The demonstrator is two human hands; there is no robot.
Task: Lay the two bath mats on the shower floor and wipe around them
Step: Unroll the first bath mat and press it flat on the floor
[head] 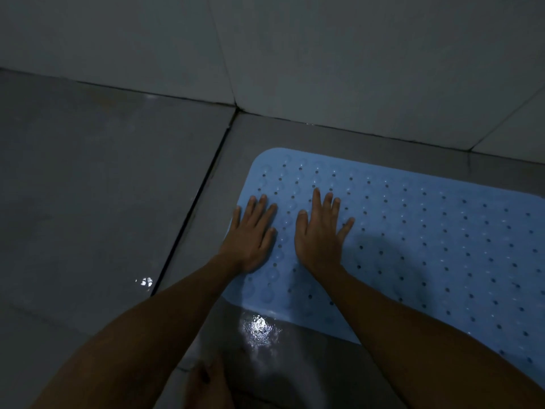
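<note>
Wet floor [259,329] glints below; my left hand [253,234] and right hand [320,231] press flat (fingers straight) on the blue bath mat [427,231].

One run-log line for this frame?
left hand flat on blue mat | right hand flat on mat | one mat visible | floor wet
</note>
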